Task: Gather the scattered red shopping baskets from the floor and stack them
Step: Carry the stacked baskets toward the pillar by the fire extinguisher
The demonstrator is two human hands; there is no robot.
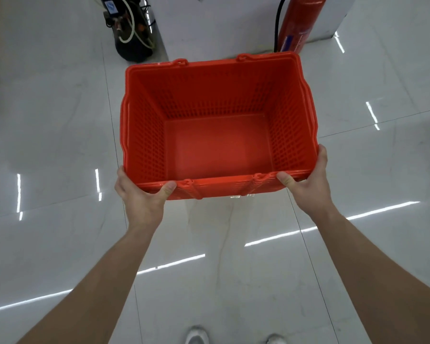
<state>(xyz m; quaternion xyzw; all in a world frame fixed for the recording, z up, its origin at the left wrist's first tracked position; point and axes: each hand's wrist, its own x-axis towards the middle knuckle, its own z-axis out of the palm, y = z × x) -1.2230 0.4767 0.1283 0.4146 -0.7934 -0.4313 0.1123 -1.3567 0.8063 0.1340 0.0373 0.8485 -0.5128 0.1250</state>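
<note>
A red shopping basket (219, 142) with slotted walls sits upright in the middle of the view, its inside empty. Layered rims at its edges show that it is nested in other red baskets beneath it. My left hand (142, 194) grips the near left corner of the rim, thumb on top. My right hand (308, 180) grips the near right corner the same way. The basket's handles lie folded down along the long sides.
A red fire extinguisher (298, 23) stands just behind the basket against a white pillar (219, 23). A black machine with hoses (130, 26) stands at the back left. Glossy white floor tiles (60, 145) surround the stack. My shoes (196, 336) show at the bottom edge.
</note>
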